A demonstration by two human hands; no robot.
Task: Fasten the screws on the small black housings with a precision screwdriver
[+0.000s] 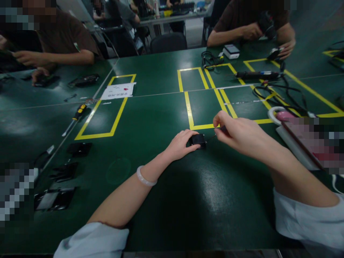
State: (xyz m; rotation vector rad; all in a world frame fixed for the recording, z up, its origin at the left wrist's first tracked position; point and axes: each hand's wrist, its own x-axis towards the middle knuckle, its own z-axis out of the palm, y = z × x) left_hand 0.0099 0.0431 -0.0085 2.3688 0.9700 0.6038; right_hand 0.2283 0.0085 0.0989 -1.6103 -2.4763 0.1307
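My left hand [182, 145] is closed around a small black boxy part [198, 141], thumb along its near side and fingers on its far side, keeping it on the green table. To the right, my right hand [231, 130] pinches a small screwdriver [211, 138]. Its thin shaft points left and its tip meets the right edge of the black part, where a small shiny spot shows. Most of the handle is hidden in my fingers.
Black parts [79, 148] and a yellow-black screwdriver [80, 112] lie left. A white paper [118, 91] lies beyond. On the right are a phone-like device on a stand [298, 145], cables [292, 93] and an electric screwdriver [258, 75]. Two co-workers sit opposite.
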